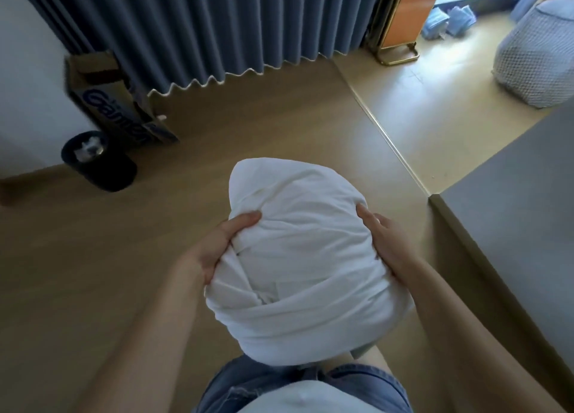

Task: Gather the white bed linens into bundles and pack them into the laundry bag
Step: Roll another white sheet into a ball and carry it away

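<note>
A tightly wrapped bundle of white bed linen (298, 257) is held in front of me above the wooden floor. My left hand (217, 248) grips its left side, with the thumb pressed on top. On the bundle's right side lies my right hand (385, 241), fingers spread against the cloth. At the far right stands a white mesh laundry bag (537, 55), stuffed full, well away from the bundle.
A grey bed (512, 220) fills the right side. Blue curtains (217, 24) hang at the back, with a cardboard box (118, 102) and a black bin (96, 161) at the left. An orange folded stand (403, 18) and blue cloths (447, 21) lie near the window.
</note>
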